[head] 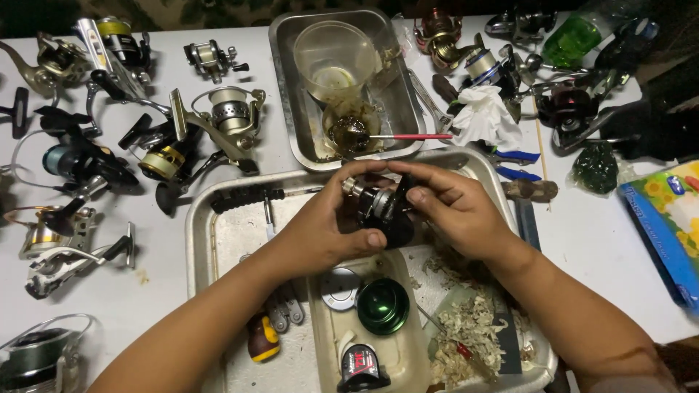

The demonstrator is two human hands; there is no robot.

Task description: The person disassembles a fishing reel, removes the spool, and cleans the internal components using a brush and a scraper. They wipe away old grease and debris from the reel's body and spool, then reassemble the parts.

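Head view, only one I've got. Black reel body (384, 211) sits dead centre of frame, held up over the big metal tray (200, 218). Left hand (328, 225) wraps it from the left: thumb pressed on the lower front of the body, the other fingers curled round its top and back, closed on it. Right hand (455, 204) comes in from the right, thumb and forefinger pinched onto the body's upper right edge, remaining fingers tucked behind. So the body is clamped between both sets of fingertips.

Below the hands: small inner tray (320, 342) with a green spool (382, 306) and a silver cap (340, 287). Upper centre: second steel tray (287, 87) holding a clear plastic cup (333, 58) and a red-handled brush (411, 136). Spinning reels (218, 124) scattered on the left of the frame.
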